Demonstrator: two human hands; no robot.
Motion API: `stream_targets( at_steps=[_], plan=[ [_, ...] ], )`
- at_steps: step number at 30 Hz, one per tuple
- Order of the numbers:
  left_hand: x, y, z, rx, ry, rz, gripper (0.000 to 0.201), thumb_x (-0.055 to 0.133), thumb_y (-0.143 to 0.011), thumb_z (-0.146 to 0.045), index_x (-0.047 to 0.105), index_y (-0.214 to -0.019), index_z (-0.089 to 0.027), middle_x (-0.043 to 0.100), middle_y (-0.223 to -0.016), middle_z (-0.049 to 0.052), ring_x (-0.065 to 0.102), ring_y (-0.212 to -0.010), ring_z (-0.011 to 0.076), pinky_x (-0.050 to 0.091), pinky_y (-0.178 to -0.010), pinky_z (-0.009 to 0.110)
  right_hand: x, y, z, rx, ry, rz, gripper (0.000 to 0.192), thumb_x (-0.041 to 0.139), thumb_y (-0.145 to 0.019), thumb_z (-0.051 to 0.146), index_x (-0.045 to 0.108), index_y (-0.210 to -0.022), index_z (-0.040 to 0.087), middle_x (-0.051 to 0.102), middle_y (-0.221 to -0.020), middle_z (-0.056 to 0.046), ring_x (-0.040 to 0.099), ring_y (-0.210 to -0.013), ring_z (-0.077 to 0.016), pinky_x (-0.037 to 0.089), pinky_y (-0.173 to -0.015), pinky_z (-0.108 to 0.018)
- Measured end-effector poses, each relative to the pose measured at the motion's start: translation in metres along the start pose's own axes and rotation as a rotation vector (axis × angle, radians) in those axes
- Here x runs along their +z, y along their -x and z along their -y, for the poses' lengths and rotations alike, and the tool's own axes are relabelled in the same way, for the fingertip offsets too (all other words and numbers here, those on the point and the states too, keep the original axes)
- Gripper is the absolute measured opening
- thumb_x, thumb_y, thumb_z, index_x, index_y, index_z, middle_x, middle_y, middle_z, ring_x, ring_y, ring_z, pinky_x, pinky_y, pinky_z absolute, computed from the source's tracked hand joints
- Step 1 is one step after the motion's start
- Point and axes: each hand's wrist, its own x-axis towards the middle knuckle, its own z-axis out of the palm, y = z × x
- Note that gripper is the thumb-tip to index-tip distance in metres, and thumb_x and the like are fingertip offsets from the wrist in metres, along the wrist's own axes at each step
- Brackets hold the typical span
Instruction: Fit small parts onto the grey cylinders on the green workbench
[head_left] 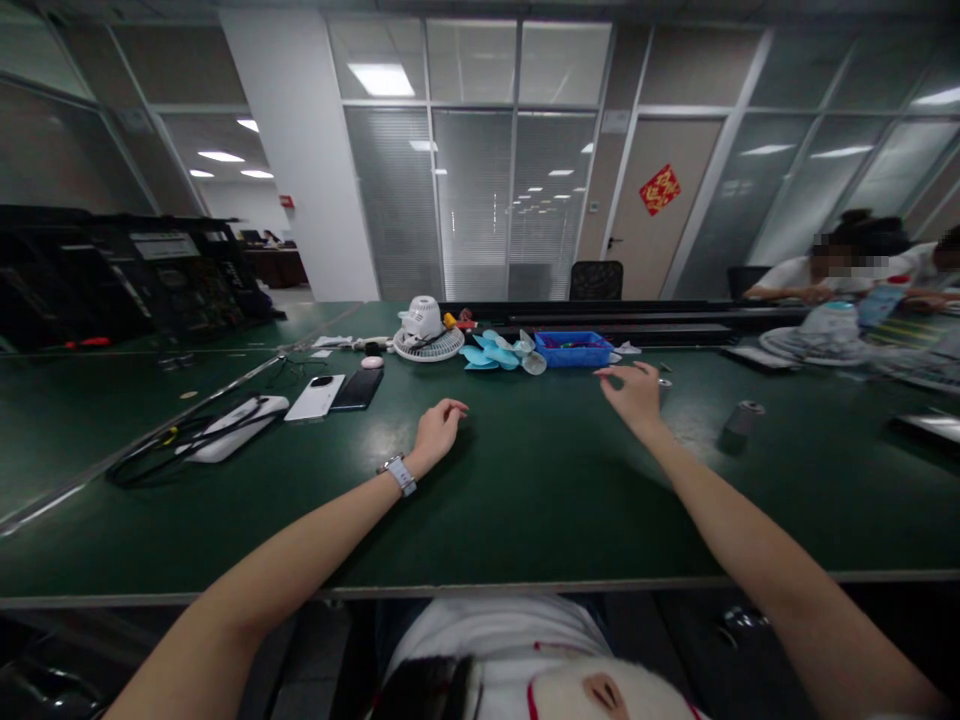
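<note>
My left hand (439,432) rests its edge on the green table, fingers loosely bent toward the right, and I see nothing in it. A watch (400,474) is on that wrist. My right hand (634,398) hovers above the table with fingers reaching left and holds nothing visible. Just beyond it stands a blue tray (574,350) with small dark items inside. Blue fan blades (495,352) lie left of the tray. A small metal cylinder (665,388) is partly hidden behind my right hand, and a larger grey cylinder (744,418) stands farther right.
A white fan part (422,320) sits on a fan grille (429,347) at the back. Left are two phones (315,398), (358,388) and a white device with black cable (238,428). Black rails (622,335) line the far edge. People (825,275) sit at right.
</note>
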Motion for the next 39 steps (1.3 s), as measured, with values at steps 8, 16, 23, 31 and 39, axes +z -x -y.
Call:
stream_targets(
  at_steps=[8, 16, 23, 31, 39],
  plan=[
    [0.0, 0.0, 0.0, -0.007, 0.004, 0.023, 0.029, 0.042, -0.089, -0.029, 0.068, -0.097, -0.02, 0.075, -0.093, 0.005, 0.069, -0.089, 0.0211, 0.051, -0.082, 0.034, -0.008, 0.01, -0.075, 0.315, 0.254, 0.0, 0.032, 0.046, -0.083, 0.02, 0.076, -0.094, 0.02, 0.075, -0.098, -0.008, 0.062, -0.094, -0.0236, 0.031, -0.1, -0.045],
    [0.0, 0.001, -0.001, -0.004, -0.005, 0.018, 0.028, 0.043, -0.088, -0.028, 0.069, -0.096, -0.02, 0.075, -0.091, 0.005, 0.068, -0.087, 0.0209, 0.05, -0.079, 0.033, -0.008, 0.01, -0.079, 0.316, 0.27, -0.008, 0.032, 0.048, -0.081, 0.018, 0.078, -0.092, 0.018, 0.074, -0.095, -0.01, 0.062, -0.09, -0.0249, 0.039, -0.092, -0.041],
    [0.0, 0.001, -0.002, -0.035, -0.006, 0.037, 0.03, 0.042, -0.088, -0.029, 0.069, -0.099, -0.019, 0.075, -0.092, 0.005, 0.068, -0.088, 0.0203, 0.049, -0.081, 0.032, -0.002, 0.012, -0.091, 0.25, 0.248, -0.038, 0.028, 0.052, -0.077, 0.014, 0.078, -0.088, 0.017, 0.074, -0.095, -0.01, 0.066, -0.091, -0.025, 0.048, -0.086, -0.037],
    [0.001, 0.0, 0.0, -0.041, -0.013, 0.048, 0.031, 0.042, -0.089, -0.029, 0.069, -0.1, -0.019, 0.075, -0.092, 0.005, 0.068, -0.088, 0.0206, 0.048, -0.081, 0.032, 0.003, 0.014, -0.097, 0.242, 0.257, -0.034, 0.028, 0.053, -0.077, 0.013, 0.078, -0.087, 0.017, 0.073, -0.103, -0.01, 0.066, -0.097, -0.0251, 0.048, -0.09, -0.037],
    [0.002, -0.001, 0.002, -0.026, -0.012, 0.05, 0.031, 0.042, -0.089, -0.03, 0.069, -0.101, -0.019, 0.075, -0.091, 0.005, 0.068, -0.088, 0.0207, 0.049, -0.081, 0.032, -0.002, 0.013, -0.091, 0.286, 0.255, -0.033, 0.028, 0.052, -0.078, 0.013, 0.078, -0.088, 0.018, 0.074, -0.095, -0.008, 0.065, -0.089, -0.0231, 0.048, -0.085, -0.035]
  ],
)
